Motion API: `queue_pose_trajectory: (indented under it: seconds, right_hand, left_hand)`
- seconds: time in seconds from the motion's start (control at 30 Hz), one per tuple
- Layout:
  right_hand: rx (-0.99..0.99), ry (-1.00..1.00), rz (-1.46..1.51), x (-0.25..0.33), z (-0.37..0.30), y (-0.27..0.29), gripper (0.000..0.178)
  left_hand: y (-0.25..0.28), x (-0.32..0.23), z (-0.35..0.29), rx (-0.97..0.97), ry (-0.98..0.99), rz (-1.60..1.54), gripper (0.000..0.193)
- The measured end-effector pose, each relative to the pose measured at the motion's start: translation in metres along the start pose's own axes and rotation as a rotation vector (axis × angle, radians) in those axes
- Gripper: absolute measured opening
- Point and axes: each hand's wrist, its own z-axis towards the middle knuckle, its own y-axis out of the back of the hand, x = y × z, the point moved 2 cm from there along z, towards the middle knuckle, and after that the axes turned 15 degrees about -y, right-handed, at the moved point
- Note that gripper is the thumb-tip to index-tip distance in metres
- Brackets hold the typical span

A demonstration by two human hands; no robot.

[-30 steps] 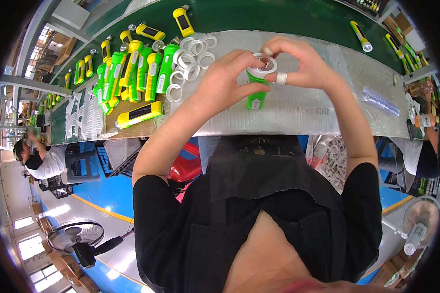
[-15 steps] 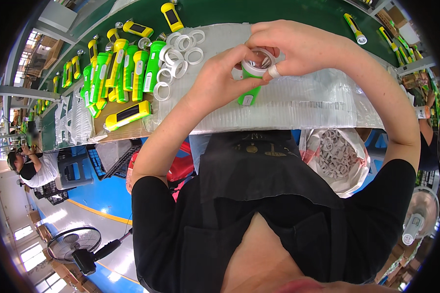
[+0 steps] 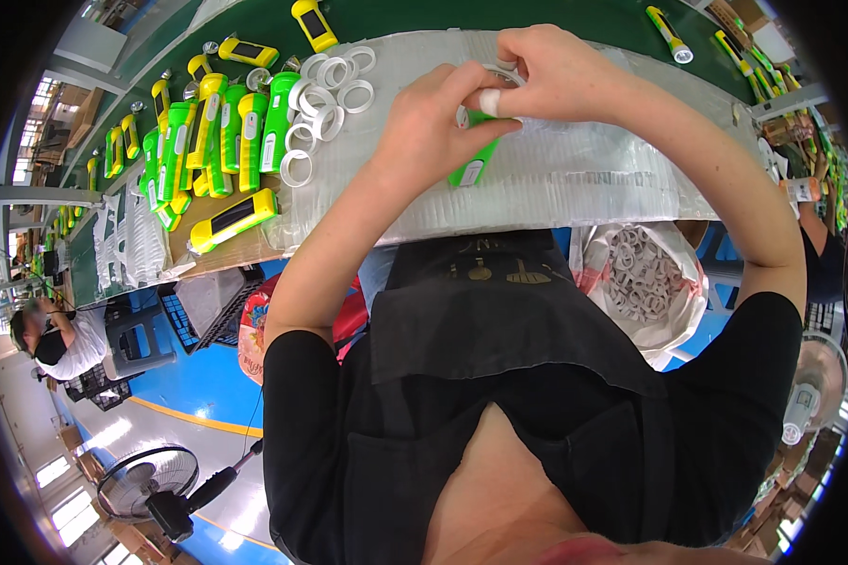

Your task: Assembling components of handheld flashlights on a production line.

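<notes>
My left hand (image 3: 431, 124) is closed around the upper part of a green flashlight (image 3: 474, 166), whose lower end shows beneath the palm. My right hand (image 3: 558, 77) has its fingers curled over the flashlight's head, with the white-wrapped thumb reaching across the near side toward the left fingers. Only a bit of the clear head with its white ring (image 3: 505, 79) shows between the hands; the rest is covered. Left of my hands lie several loose white rings (image 3: 328, 122), beside a pile of green and yellow flashlights (image 3: 201, 137).
A clear plastic sheet (image 3: 622, 169) covers the near part of the green table. One yellow-green flashlight (image 3: 234, 219) lies at its front edge, another (image 3: 669, 35) at the far right. Below hangs an open white bag (image 3: 645, 278) of rings. A fan (image 3: 151, 480) stands at lower left.
My right hand has turned around the flashlight's head, its wrapped thumb swinging from the right side leftward across the near side. More of the head is covered. The whole view has shifted slightly.
</notes>
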Motion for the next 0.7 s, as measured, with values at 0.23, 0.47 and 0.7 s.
queue_pose_trajectory:
  seconds: [0.23, 0.47, 0.7]
  right_hand:
    - [0.062, 0.109, 0.037, -0.017, -0.004, 0.004, 0.061]
    - [0.127, -0.218, -0.311, 0.0, -0.006, -0.002, 0.045]
    - [-0.084, -0.01, -0.02, -0.005, -0.006, -0.012, 0.043]
  left_hand:
    - [-0.003, -0.001, -0.003, 0.015, 0.038, -0.078, 0.041]
    - [0.001, -0.003, -0.002, -0.007, 0.072, -0.072, 0.04]
    - [0.002, 0.004, -0.006, -0.053, 0.087, -0.083, 0.04]
